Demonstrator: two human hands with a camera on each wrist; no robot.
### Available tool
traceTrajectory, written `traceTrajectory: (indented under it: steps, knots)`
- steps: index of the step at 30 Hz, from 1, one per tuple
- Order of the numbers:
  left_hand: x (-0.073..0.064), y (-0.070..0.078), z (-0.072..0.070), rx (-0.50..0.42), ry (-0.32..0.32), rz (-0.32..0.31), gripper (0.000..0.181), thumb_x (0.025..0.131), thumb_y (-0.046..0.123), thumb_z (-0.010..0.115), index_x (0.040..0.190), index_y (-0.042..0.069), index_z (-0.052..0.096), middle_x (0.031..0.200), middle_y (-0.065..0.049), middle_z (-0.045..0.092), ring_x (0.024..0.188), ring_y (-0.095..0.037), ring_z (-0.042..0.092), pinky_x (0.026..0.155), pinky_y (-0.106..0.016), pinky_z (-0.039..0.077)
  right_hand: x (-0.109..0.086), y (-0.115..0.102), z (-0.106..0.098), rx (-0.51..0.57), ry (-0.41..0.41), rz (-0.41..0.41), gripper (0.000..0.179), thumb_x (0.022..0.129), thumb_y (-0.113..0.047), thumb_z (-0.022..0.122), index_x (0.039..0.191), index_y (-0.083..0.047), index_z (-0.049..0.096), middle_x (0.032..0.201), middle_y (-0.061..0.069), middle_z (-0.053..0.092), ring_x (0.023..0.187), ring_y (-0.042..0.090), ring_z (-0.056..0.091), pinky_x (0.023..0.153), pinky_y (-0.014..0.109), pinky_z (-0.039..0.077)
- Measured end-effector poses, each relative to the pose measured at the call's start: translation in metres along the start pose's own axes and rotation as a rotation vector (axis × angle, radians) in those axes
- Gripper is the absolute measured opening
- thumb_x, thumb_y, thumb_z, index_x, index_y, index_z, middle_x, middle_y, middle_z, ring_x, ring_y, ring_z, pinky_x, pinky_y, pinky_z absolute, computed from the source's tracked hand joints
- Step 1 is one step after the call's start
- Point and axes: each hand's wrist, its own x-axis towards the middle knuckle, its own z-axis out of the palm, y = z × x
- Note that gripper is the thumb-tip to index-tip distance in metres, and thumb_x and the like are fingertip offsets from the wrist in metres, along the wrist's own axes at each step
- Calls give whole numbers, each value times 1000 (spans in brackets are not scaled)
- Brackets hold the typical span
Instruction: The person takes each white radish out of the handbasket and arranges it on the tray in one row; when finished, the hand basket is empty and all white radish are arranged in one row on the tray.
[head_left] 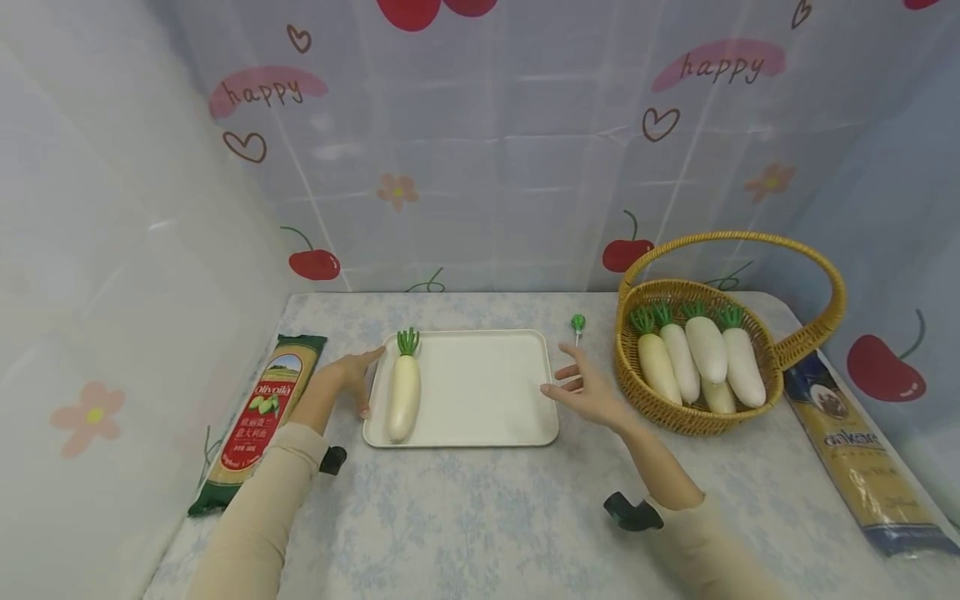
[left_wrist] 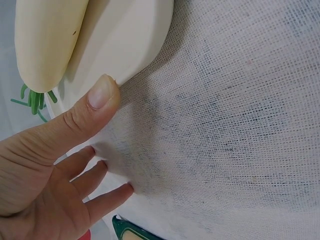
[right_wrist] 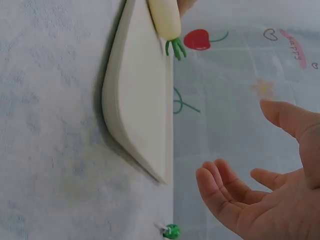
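One white, round-cornered rectangular tray (head_left: 480, 392), bearing one long, white, green-topped radish (head_left: 405, 400); left hand (head_left: 351, 375), right hand (head_left: 597, 395) at opposite ends, fingers apart.

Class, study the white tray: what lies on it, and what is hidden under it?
One white radish with a green top lies near the left end of the tray. The patch of tray under it is covered; what is beneath the tray cannot be seen.

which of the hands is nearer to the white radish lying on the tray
Left. The left hand is at the left edge of the tray, close beside the white radish; the right hand is by the opposite edge.
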Motion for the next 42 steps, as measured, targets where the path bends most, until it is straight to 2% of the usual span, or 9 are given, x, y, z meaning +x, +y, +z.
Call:
traceTrajectory:
  steps: [6, 9, 14, 21, 28, 34, 42]
  knots:
    - [-1, 0, 0, -4, 1, 1, 123, 60, 8, 89, 153, 13, 8, 150, -29, 21, 134, -48, 25, 95, -53, 42, -13, 5, -29, -29, 53, -86, 73, 90, -25, 64, 147, 0, 24, 120, 30, 54, 104, 41, 57, 84, 49, 50]
    - [-1, 0, 0, -1, -1, 1, 123, 61, 9, 89, 153, 13, 8, 149, -29, 21, 133, -48, 26, 95, -53, 42, -17, 9, -43, -34, 77, -98, 69, 91, -23, 63, 145, 1, 28, 120, 29, 53, 106, 40, 56, 88, 49, 48]
    - [-2, 1, 1, 8, -2, 9, 123, 60, 10, 89, 153, 13, 8, 149, -30, 23, 133, -48, 27, 97, -54, 41, -23, 13, -67, -65, 112, -86, 67, 92, -25, 62, 144, 3, 31, 123, 29, 51, 108, 40, 54, 90, 51, 46]
    - [-5, -1, 1, -4, 2, 15, 123, 60, 8, 89, 153, 11, 8, 150, -30, 20, 133, -49, 26, 95, -54, 42, -28, 17, -99, -41, 138, -64, 72, 92, -24, 62, 147, 1, 24, 129, 32, 45, 113, 47, 49, 91, 58, 43]
    - [-3, -2, 0, 0, -3, 22, 123, 61, 8, 88, 153, 12, 7, 150, -30, 19, 133, -50, 25, 93, -53, 44, -35, 29, -127, -86, 254, -38, 72, 93, -25, 61, 148, 2, 23, 132, 33, 43, 114, 48, 47, 88, 57, 44]
    - [-1, -2, -1, 11, -2, 24, 123, 62, 10, 88, 153, 14, 6, 150, -29, 20, 133, -49, 25, 95, -53, 42, -40, 38, -146, -108, 356, 8, 73, 92, -29, 60, 147, 3, 24, 134, 36, 39, 119, 53, 39, 91, 62, 37]
    - [0, -2, -1, 15, -4, 29, 123, 61, 10, 89, 153, 12, 7, 150, -30, 20, 134, -49, 24, 98, -55, 39, -34, 51, -162, -181, 383, 27, 72, 91, -25, 63, 145, 6, 27, 135, 39, 34, 119, 58, 35, 91, 66, 35]
